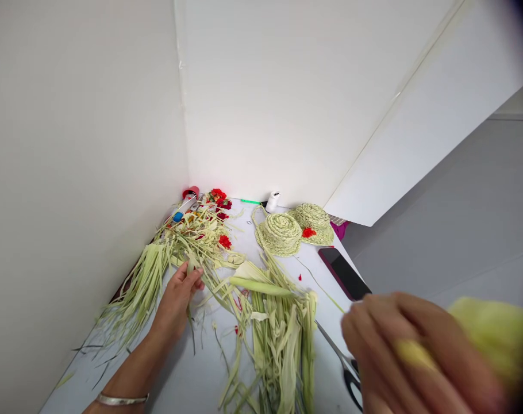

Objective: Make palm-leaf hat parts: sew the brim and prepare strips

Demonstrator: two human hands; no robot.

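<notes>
My left hand (pixel 179 296) reaches out over the white table (pixel 192 374) and pinches a pale green leaf strip (pixel 191 265) at the edge of a loose heap of strips (pixel 188 236). My right hand (pixel 412 356) is raised close to the camera at the lower right, blurred, with fingers curled round a yellow-green piece (pixel 494 333) that I cannot make out clearly. A thick bundle of leaf strips (pixel 279 333) lies between the two hands. A silver bangle (pixel 121 398) is on my left wrist.
Two small woven straw hats (pixel 281 233) (pixel 315 221) sit at the back, one with a red flower. Red flowers (pixel 218 198), a white thread spool (pixel 272 201), a dark phone (pixel 343 273) and scissors (pixel 345 365) lie on the table. White walls close the corner.
</notes>
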